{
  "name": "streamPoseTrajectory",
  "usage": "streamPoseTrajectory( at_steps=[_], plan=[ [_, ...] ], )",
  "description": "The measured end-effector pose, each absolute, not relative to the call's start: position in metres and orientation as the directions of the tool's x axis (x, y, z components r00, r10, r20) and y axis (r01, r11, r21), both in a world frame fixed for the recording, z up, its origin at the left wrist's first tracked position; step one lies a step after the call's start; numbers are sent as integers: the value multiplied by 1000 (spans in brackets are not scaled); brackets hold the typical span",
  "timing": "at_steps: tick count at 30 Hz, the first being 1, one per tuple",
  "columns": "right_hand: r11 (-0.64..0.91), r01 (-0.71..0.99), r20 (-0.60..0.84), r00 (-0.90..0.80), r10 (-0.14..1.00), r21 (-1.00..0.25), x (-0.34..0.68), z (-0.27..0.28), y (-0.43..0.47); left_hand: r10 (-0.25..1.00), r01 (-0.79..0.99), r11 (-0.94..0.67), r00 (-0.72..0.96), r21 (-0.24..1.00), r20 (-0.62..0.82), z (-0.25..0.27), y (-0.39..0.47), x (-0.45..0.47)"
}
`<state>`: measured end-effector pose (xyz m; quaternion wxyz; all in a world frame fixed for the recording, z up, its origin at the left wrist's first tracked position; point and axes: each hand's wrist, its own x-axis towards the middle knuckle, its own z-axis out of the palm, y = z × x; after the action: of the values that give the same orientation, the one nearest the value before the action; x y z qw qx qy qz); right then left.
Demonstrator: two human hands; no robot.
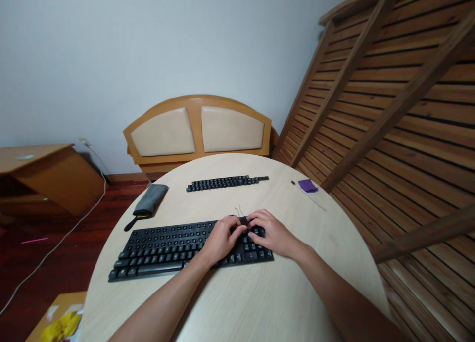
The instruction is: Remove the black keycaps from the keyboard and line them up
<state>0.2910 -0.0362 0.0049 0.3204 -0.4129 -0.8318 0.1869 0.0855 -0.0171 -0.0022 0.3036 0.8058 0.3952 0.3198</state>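
A black keyboard (163, 253) lies on the round pale table, with keycaps off across its upper rows and still on in the lower rows. Over its upper right part my left hand (224, 235) is closed, thumb and index finger pinched together. My right hand (270, 230) meets it there from the other side, fingers curled and closed against the number pad. Whatever lies between the fingertips is hidden or too small to name. Thin bent wires (239, 212) stick up just beyond the fingers. Removed black keycaps (222, 182) stand in rows farther back.
A grey pouch (151, 200) with a black strap lies at the table's (297, 292) left. Toward the right are a thin brush-like stick (309, 196) and a folded purple cloth (308, 185). A slatted wooden frame (389, 109) leans along the right side. A headboard (200, 129) stands behind.
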Motion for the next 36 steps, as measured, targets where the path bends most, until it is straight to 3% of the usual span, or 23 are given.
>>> streamPoseTrajectory(
  at_steps=[7, 15, 23, 36],
  plan=[
    [573, 543, 371, -442, 816, -613, 290, 7, -35, 880, 332, -351, 437, 875, 188, -4, -15, 86],
    [509, 526, 338, -390, 856, -681, 292, 2, -36, 882, 402, -416, 398, 816, 254, -4, -16, 84],
    [488, 531, 353, -340, 871, -692, 287, -3, -35, 905, 380, -363, 359, 851, 226, -4, -15, 84],
    [696, 647, 504, -508, 698, -311, 280, 4, -36, 921, 359, -351, 302, 865, 248, -6, -14, 84]
  ],
)
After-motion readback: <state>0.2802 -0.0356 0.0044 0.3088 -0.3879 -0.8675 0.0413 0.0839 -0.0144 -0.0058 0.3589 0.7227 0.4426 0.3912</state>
